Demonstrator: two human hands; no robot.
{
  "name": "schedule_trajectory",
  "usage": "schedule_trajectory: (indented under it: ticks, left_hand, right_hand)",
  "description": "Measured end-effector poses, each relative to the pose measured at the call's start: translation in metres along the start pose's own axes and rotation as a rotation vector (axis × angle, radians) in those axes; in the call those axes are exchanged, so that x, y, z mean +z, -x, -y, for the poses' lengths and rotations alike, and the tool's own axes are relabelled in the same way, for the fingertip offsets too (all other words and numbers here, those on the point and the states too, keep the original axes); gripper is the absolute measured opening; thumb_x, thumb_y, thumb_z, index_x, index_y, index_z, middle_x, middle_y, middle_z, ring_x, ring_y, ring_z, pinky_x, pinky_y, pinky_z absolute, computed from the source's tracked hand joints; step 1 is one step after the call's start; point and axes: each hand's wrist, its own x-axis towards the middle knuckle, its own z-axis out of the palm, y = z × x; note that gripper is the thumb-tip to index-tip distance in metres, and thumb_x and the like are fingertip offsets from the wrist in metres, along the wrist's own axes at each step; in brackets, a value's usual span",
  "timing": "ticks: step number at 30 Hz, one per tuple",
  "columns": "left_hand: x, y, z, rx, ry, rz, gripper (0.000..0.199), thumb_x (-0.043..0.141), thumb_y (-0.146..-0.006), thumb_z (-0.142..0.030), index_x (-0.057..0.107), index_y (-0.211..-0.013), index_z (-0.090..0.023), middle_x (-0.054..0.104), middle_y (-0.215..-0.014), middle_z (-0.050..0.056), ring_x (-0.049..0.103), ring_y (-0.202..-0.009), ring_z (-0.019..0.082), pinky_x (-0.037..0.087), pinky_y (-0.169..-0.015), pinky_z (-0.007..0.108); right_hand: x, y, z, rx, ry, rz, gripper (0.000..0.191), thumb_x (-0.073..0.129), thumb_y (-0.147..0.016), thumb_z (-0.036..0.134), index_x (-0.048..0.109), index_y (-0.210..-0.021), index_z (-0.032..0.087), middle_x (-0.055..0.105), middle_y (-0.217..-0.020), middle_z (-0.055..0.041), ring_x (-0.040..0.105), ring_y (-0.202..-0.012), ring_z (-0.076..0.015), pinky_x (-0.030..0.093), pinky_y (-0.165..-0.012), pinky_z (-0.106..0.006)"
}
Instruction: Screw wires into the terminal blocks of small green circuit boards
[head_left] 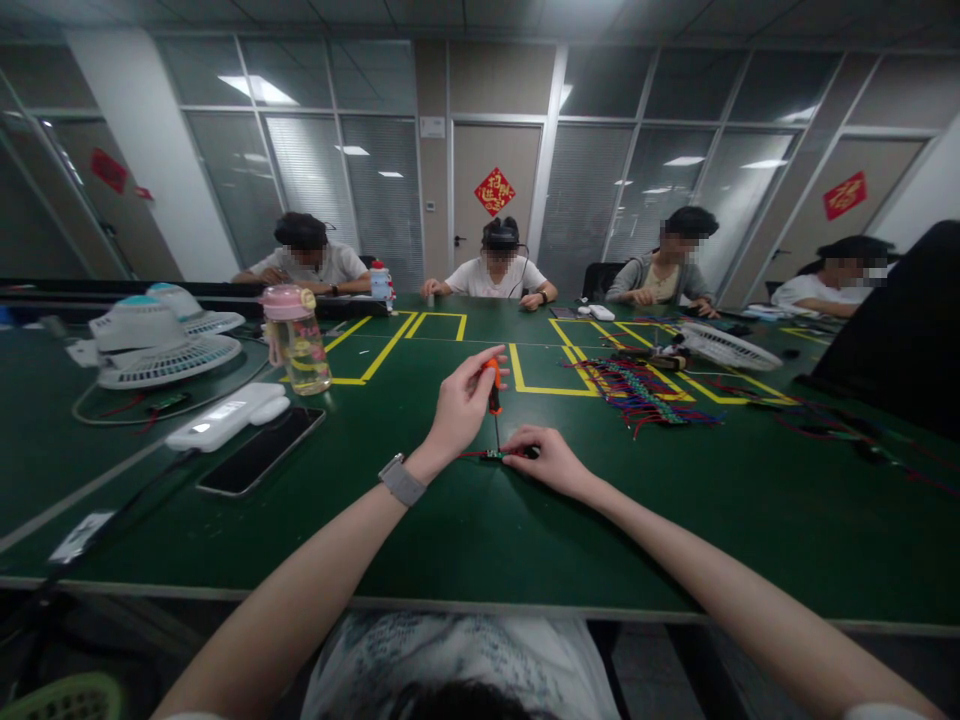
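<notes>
My left hand (463,402) is closed around the orange and black handle of a screwdriver (494,388), held upright. The screwdriver's thin shaft points straight down, and its tip meets a small circuit board (491,455) on the green table. From the board's left end runs a red wire (471,454). My right hand (546,460) rests on the table and pinches the board's right end between thumb and fingers. The fingers partly cover that end, along with something dark beside it.
A phone (262,452), a white power strip (225,418) and a pink-lidded bottle (298,340) stand to the left, near white fan parts (165,345). A row of wired circuit boards (641,390) lies to the right. Several people sit across the table (420,540).
</notes>
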Motion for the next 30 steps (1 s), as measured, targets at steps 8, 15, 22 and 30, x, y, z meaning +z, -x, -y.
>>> schedule_trajectory:
  ticks: [8,15,22,30]
  left_hand:
    - [0.003,0.002,-0.004,0.082,-0.155,-0.005,0.024,0.052,-0.09,-0.029,0.066,-0.109,-0.023,0.055,-0.104,0.006,0.058,-0.091,0.013,0.052,-0.078,0.025]
    - [0.006,-0.002,-0.004,0.046,-0.144,-0.032,0.02,0.062,-0.084,-0.029,0.068,-0.101,-0.02,0.059,-0.091,0.003,0.06,-0.08,0.013,0.052,-0.068,0.022]
    - [0.011,-0.001,-0.009,0.028,-0.037,0.08,0.028,0.045,-0.093,-0.028,0.064,-0.112,-0.022,0.06,-0.108,0.007,0.062,-0.088,0.013,0.054,-0.076,0.026]
    - [0.007,-0.007,-0.014,0.171,-0.37,0.056,0.021,0.057,-0.087,-0.028,0.069,-0.102,-0.021,0.061,-0.094,0.005,0.061,-0.084,0.014,0.052,-0.075,0.026]
  right_hand:
    - [0.002,0.0,-0.003,-0.006,0.003,-0.019,0.011,0.069,-0.075,0.019,0.075,-0.084,0.015,0.067,-0.08,-0.0059,0.061,-0.071,-0.0159,0.047,-0.066,-0.027]
    - [0.001,0.0,-0.002,-0.006,0.002,-0.013,0.011,0.069,-0.075,0.019,0.075,-0.084,0.016,0.067,-0.08,-0.0057,0.062,-0.073,-0.016,0.048,-0.067,-0.027]
    - [0.001,-0.001,-0.004,0.002,-0.014,-0.012,0.01,0.069,-0.075,0.019,0.075,-0.083,0.016,0.067,-0.079,-0.0048,0.061,-0.072,-0.0152,0.048,-0.067,-0.026]
    - [0.001,0.0,-0.002,0.018,-0.028,-0.015,0.011,0.069,-0.075,0.019,0.075,-0.084,0.015,0.066,-0.079,-0.0048,0.06,-0.07,-0.0147,0.048,-0.066,-0.027]
